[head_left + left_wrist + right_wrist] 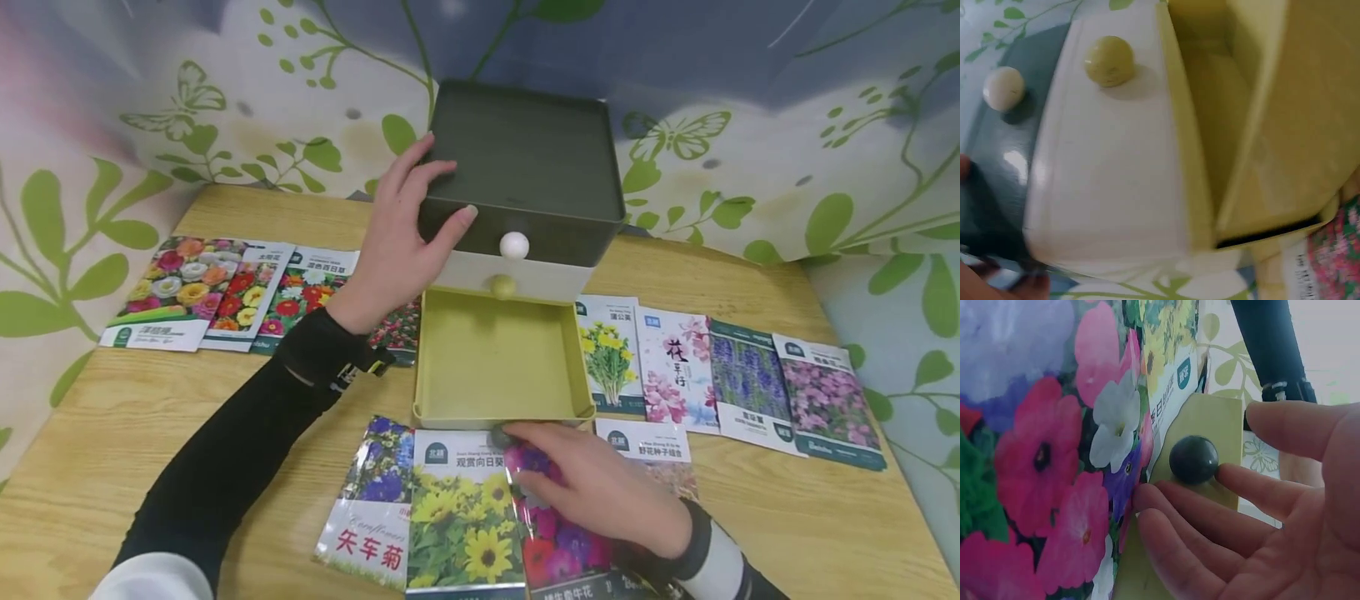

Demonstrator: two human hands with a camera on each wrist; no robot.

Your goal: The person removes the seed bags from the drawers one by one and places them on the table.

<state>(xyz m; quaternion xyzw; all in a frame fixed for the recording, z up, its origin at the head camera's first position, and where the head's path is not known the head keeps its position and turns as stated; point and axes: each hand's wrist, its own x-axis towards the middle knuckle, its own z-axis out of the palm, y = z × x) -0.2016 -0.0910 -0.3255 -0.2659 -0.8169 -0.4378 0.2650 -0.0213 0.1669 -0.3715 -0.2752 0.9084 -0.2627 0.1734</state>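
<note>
A small drawer cabinet (525, 150) with a dark green top stands at the back of the table. Its bottom yellow drawer (502, 358) is pulled out, and the visible inside is bare. My left hand (408, 225) rests on the cabinet's left side and top edge, fingers spread, thumb near the front edge. At the drawer's front, my right hand (600, 487) is beside the dark round knob (1194, 460). In the right wrist view, one fingertip touches the knob, the thumb stands apart and the other fingers extend loosely below it.
Seed packets lie left (176, 287) and right (675, 367) of the cabinet. More, including a sunflower packet (465, 517) and a petunia packet (1054, 462), lie before the drawer. A white knob (514, 245) and a yellow knob (503, 287) mark the upper drawers.
</note>
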